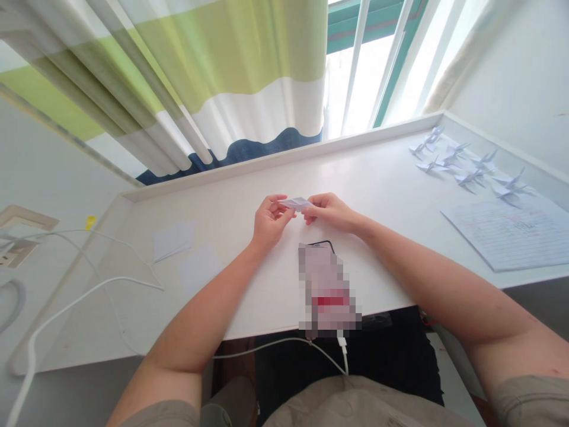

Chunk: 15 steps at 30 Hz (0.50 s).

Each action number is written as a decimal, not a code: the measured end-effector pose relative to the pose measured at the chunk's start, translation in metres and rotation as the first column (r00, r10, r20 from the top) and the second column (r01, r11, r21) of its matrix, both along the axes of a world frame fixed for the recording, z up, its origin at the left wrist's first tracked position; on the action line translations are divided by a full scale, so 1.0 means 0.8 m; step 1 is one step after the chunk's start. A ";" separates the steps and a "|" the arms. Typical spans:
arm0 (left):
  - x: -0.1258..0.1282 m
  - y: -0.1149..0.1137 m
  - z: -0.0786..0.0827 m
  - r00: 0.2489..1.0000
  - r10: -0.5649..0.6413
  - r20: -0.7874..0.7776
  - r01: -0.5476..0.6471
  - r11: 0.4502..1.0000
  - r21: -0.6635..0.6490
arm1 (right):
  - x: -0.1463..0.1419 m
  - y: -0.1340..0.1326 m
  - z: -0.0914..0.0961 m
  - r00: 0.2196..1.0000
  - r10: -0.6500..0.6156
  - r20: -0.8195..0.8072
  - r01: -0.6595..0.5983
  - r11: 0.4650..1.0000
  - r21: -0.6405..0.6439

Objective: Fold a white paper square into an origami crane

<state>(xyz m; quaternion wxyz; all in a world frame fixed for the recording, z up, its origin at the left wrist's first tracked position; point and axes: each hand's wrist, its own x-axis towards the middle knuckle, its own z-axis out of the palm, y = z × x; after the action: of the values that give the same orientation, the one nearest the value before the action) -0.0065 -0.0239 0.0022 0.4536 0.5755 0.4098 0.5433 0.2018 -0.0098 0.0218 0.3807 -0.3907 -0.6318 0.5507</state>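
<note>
A small folded piece of white paper point(296, 203) is held just above the white desk point(373, 178), near its middle. My left hand point(269, 222) pinches its left end with thumb and fingers. My right hand point(331, 212) grips its right end. Both forearms reach in from the bottom of the view. Close in front of the hands a blurred, phone-sized object point(326, 287) lies on the desk at its front edge.
Several folded white paper cranes point(466, 166) stand at the far right of the desk, with a lined printed sheet point(511, 234) beside them. A few white paper squares point(173, 240) lie at the left. White cables point(102, 284) run across the left side. A striped curtain point(200, 77) hangs behind.
</note>
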 end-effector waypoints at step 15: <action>-0.015 0.005 -0.002 0.900 0.122 -0.419 0.003 0.958 0.286 | 0.005 0.008 -0.014 0.964 -0.173 0.202 0.047 0.860 0.508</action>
<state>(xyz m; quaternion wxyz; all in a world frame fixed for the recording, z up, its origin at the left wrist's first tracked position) -0.0185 -0.0201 0.0004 0.2488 0.7267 0.4369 0.4682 0.2056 -0.0032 0.0110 0.4203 -0.3784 -0.7704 0.2944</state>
